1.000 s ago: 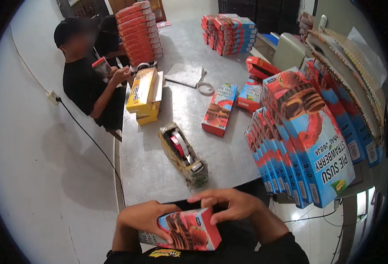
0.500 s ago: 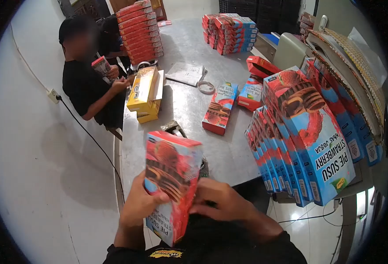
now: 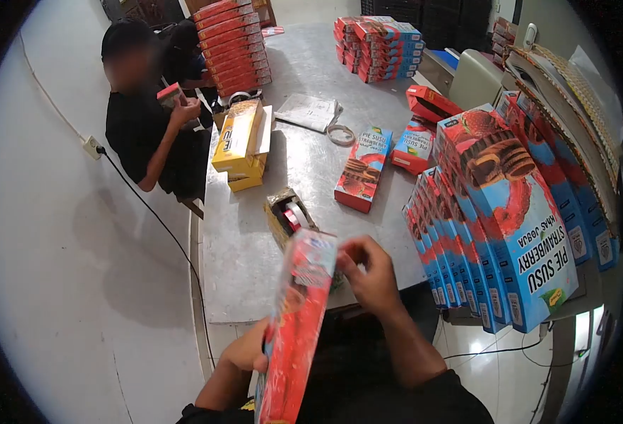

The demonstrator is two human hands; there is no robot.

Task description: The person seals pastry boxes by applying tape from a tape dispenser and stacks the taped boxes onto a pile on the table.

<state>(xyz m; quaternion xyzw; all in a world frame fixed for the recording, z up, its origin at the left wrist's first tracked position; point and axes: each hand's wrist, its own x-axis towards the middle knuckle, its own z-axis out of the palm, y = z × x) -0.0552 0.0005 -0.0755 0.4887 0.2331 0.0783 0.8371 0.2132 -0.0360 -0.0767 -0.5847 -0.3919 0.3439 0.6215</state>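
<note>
My left hand (image 3: 251, 350) is wrapped around the lower part of a red pie susu box (image 3: 298, 332), its narrow red side turned up toward me. The box tilts over the table's near edge, its far end slightly blurred. At that far end, my right hand (image 3: 369, 272) has thumb and fingers pinched together close to the box's right edge. Whatever the pinch holds is too small to make out. Just beyond the box sits a tape dispenser (image 3: 290, 214) with rolls of tape inside.
Strawberry pie susu boxes (image 3: 509, 219) stand in a leaning row at right. One box (image 3: 365, 169) lies mid-table beside a tape ring (image 3: 340, 135). Yellow boxes (image 3: 239, 145), a folded paper (image 3: 308, 112) and box stacks (image 3: 378, 49) are farther back. A co-worker (image 3: 142, 106) handles a box at left.
The box in my left hand has turned from its printed front to its narrow side. My right hand has moved up to its far end. The co-worker's hands have risen.
</note>
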